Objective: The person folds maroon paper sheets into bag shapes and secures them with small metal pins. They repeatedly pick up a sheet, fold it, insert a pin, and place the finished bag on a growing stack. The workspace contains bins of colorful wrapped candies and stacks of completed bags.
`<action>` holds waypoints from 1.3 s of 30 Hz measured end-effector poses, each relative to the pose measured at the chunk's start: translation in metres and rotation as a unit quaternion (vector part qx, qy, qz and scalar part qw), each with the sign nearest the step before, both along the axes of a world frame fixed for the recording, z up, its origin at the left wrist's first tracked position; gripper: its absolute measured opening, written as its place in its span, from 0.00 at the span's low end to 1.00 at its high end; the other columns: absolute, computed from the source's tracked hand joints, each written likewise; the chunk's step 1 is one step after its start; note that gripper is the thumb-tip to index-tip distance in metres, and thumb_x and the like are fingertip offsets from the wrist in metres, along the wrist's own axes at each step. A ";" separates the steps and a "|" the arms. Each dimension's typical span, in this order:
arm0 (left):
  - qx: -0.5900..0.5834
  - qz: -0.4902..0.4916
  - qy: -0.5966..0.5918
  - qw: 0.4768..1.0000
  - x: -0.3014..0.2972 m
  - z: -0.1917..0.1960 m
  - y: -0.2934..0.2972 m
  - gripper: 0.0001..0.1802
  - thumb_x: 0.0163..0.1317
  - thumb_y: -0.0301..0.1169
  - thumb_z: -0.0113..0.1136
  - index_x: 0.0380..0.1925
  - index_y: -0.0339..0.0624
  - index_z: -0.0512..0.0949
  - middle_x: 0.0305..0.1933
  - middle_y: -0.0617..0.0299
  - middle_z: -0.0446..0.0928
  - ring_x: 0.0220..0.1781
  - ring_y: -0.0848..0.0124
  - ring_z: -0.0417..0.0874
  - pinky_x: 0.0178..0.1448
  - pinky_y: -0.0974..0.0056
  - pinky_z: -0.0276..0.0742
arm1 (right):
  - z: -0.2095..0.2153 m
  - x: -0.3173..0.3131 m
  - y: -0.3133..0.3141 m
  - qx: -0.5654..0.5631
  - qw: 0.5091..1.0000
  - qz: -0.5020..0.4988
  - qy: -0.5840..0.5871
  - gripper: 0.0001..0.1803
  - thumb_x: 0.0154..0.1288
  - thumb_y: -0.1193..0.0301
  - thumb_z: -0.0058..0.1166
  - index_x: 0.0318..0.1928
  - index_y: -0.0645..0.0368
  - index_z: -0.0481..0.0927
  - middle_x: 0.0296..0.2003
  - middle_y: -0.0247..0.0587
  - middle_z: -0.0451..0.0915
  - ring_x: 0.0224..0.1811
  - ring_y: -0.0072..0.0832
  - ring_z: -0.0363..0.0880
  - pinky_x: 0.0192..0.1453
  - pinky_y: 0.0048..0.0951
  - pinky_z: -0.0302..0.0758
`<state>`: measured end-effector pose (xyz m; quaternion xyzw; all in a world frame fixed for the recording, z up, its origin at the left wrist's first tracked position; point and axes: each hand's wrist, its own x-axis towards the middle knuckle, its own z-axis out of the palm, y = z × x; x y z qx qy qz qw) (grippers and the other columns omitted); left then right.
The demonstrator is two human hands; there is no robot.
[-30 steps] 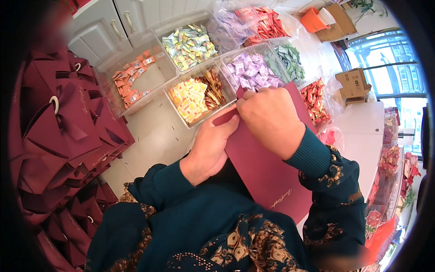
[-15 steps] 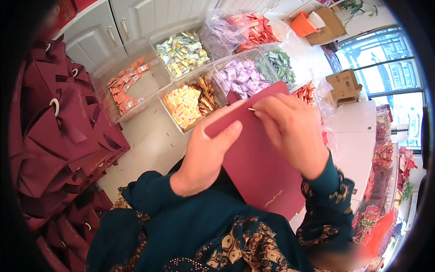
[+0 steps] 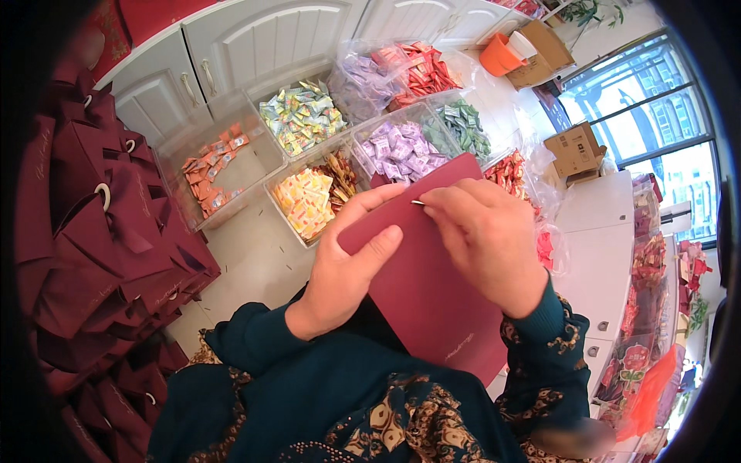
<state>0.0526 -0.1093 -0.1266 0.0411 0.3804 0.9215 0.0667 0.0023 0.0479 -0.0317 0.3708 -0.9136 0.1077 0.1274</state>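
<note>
A flat dark red paper bag (image 3: 432,293) lies tilted across my lap, its top edge pointing away from me. My left hand (image 3: 347,266) grips its left edge, thumb on the front face and fingers curled over the top. My right hand (image 3: 486,235) rests on the bag's upper right part, its fingertips pinching a small thin piece at the top edge, close to my left fingertips. My teal sleeves (image 3: 262,347) come in from below.
Clear plastic bins (image 3: 231,166) of wrapped sweets in orange, yellow, purple, green and red stand ahead on the white surface. A heap of folded dark red bags (image 3: 100,239) with ring handles fills the left. White cabinets (image 3: 255,38) lie beyond; cardboard boxes (image 3: 575,147) sit at right.
Both hands have slid down and apart along the bag's top edge. The left hand has flattened onto the bag's left side, and the right fingers now pinch at the top edge.
</note>
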 end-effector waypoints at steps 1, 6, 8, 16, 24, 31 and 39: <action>0.005 -0.002 -0.020 1.000 -0.001 -0.006 0.002 0.23 0.70 0.26 0.54 0.64 0.34 0.66 0.59 0.58 0.73 0.59 0.74 0.74 0.64 0.66 0.70 | -0.006 -0.002 0.000 0.019 1.000 -0.002 -0.004 0.04 0.56 0.74 0.59 0.34 0.55 0.81 0.28 0.37 0.78 0.33 0.37 0.80 0.34 0.36 0.76; 0.080 -0.009 -0.135 0.988 0.002 -0.035 0.011 0.23 0.70 0.26 0.54 0.64 0.35 0.66 0.60 0.56 0.73 0.59 0.71 0.75 0.64 0.65 0.72 | -0.024 -0.003 0.010 0.077 0.995 -0.044 -0.049 0.04 0.58 0.71 0.59 0.35 0.55 0.80 0.28 0.38 0.78 0.34 0.38 0.80 0.36 0.39 0.76; 0.091 0.006 -0.155 0.984 0.003 -0.042 0.006 0.23 0.70 0.25 0.54 0.64 0.35 0.65 0.60 0.55 0.73 0.60 0.70 0.75 0.64 0.64 0.72 | -0.028 -0.006 0.026 0.012 0.997 -0.061 -0.050 0.06 0.59 0.70 0.60 0.37 0.54 0.81 0.30 0.40 0.78 0.36 0.41 0.80 0.37 0.40 0.76; 0.044 0.001 -0.152 0.987 0.007 -0.043 0.005 0.24 0.70 0.26 0.53 0.65 0.34 0.64 0.62 0.53 0.71 0.62 0.68 0.74 0.66 0.62 0.70 | -0.066 -0.019 0.062 -0.137 0.960 -0.170 -0.174 0.14 0.60 0.66 0.62 0.44 0.58 0.85 0.36 0.44 0.80 0.35 0.40 0.80 0.41 0.36 0.76; -0.017 0.024 -0.131 0.991 0.011 -0.044 0.008 0.26 0.70 0.28 0.54 0.66 0.36 0.62 0.64 0.51 0.70 0.63 0.65 0.73 0.68 0.60 0.69 | -0.077 -0.013 0.056 -0.180 0.963 -0.168 -0.110 0.12 0.58 0.69 0.63 0.42 0.57 0.86 0.36 0.39 0.82 0.37 0.38 0.81 0.42 0.34 0.77; -0.001 0.025 -0.140 0.990 0.012 -0.044 0.010 0.25 0.70 0.28 0.54 0.65 0.34 0.63 0.62 0.52 0.72 0.61 0.68 0.75 0.65 0.63 0.72 | -0.072 -0.015 0.062 -0.258 0.907 -0.196 -0.270 0.15 0.58 0.67 0.65 0.45 0.59 0.84 0.34 0.44 0.83 0.35 0.36 0.83 0.41 0.35 0.78; -0.013 0.033 -0.139 0.990 0.013 -0.044 0.010 0.24 0.70 0.27 0.54 0.64 0.33 0.65 0.61 0.52 0.72 0.61 0.68 0.75 0.65 0.63 0.72 | -0.071 -0.016 0.058 -0.195 0.938 -0.194 -0.209 0.18 0.56 0.66 0.67 0.46 0.60 0.84 0.35 0.47 0.83 0.36 0.40 0.82 0.42 0.35 0.77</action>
